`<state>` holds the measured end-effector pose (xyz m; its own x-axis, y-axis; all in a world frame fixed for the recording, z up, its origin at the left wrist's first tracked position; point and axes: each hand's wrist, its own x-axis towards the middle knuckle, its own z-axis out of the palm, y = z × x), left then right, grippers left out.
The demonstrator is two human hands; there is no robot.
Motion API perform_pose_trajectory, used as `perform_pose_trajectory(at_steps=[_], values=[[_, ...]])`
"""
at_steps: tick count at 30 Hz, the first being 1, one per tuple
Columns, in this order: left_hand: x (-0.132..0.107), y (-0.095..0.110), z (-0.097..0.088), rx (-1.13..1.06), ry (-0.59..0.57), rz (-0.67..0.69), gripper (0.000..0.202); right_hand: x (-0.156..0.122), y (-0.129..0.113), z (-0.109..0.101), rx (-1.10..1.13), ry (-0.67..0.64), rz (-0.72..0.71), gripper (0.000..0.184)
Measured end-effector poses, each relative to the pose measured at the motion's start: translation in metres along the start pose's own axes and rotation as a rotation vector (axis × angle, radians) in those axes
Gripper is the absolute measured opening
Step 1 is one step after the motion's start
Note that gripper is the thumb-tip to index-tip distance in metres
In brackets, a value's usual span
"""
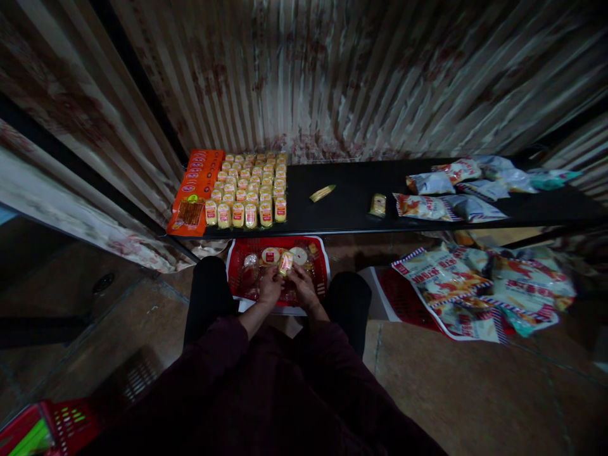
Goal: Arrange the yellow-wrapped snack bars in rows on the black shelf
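Between my knees, over a red basket (232, 269), both hands meet around one small wrapped cake (285, 262) with a yellow wrapper. My left hand (270, 286) grips its left side with closed fingers. From the right, my right hand (303, 285) pinches the same cake. Inside the basket lie other wrapped pieces, among them a round pack with a red label (270, 255) and a pale round item (299, 256). On the black shelf (327, 218) in front, rows of similar wrapped cakes (251, 214) stand upright, packed close together.
An orange snack packet (194, 190) lies at the shelf's left end. Two loose small packs, one lying flat (322, 193) and one farther right (378, 205), are mid-shelf. Chip-style bags (425, 207) cover its right part. A second red basket (403, 297) overflows with bags below.
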<state>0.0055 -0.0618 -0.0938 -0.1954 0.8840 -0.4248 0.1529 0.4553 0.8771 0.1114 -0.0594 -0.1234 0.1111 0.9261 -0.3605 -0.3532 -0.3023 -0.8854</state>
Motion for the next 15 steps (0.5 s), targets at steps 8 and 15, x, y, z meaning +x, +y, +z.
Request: perform_pose_trajectory(at_steps=[8,15], values=[[-0.008,0.015,-0.006,0.315,0.078,0.248,0.040,-0.002,-0.004,0.004,0.056,0.027,-0.015,0.059],[-0.019,0.032,-0.005,0.407,0.088,0.343,0.046,-0.004,-0.007,0.003,-0.039,0.025,-0.004,0.060]])
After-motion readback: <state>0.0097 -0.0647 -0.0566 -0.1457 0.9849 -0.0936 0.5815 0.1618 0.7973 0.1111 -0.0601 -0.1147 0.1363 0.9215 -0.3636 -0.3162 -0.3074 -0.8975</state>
